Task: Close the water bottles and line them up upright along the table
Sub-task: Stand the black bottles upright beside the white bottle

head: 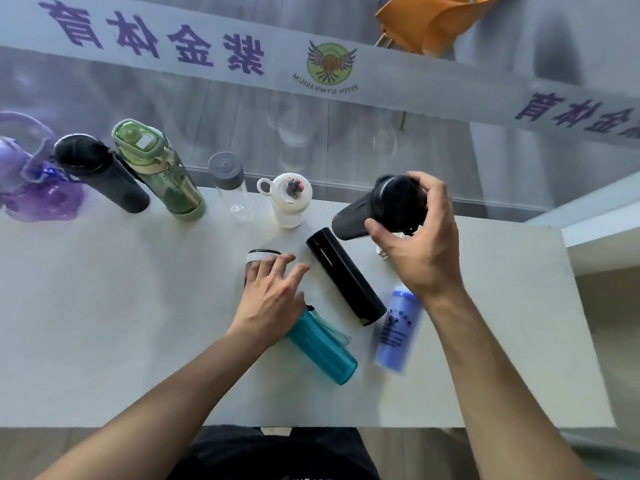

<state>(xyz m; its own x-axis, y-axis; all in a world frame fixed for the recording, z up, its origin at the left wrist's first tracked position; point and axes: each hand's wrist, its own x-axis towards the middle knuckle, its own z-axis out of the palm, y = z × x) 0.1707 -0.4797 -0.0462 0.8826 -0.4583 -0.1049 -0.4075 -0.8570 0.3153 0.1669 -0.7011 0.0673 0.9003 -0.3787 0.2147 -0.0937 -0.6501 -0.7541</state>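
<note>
My right hand (420, 237) grips the lid end of a dark smoky bottle (360, 213), held tilted above the white table (104, 323). My left hand (273, 292) rests with fingers spread on a bottle with a white-rimmed cap (258, 255), mostly hidden beneath it. Lying on the table are a black flask (346, 277), a teal bottle (322, 348) and a blurred blue bottle (398, 329). Upright along the far edge stand a purple bottle (31, 181), a black bottle (100, 171), a green bottle (159, 168), a clear grey-capped bottle (230, 185) and a white bottle (287, 199).
A glass wall with a printed banner (242, 53) runs behind the table. An orange chair (429, 19) sits beyond it. The table's right edge (568, 306) drops off to a lower surface. Bare tabletop stretches at the left and front.
</note>
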